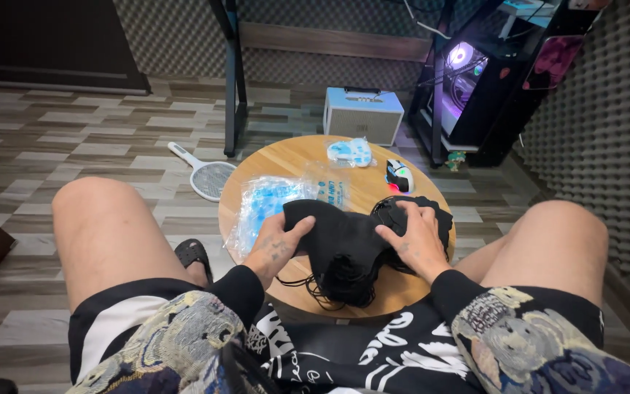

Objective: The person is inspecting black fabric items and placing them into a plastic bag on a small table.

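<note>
— On the small round wooden table (308, 157) between our knees lies a pile of black cloth masks (351, 252). See it?

— Yes. Our left hand (277, 244) pinches the left edge of the pile, thumb on top.

— And our right hand (415, 235)?

— It lies flat on the pile, fingers spread, pressing down.

— What else do we see?

— Clear bags of blue masks (271, 204) just beside our left hand. A computer mouse (399, 176) sits farther back.

Black long sleeves, a black white-printed shirt, patterned shorts with white side panels, tattooed hands.
</note>
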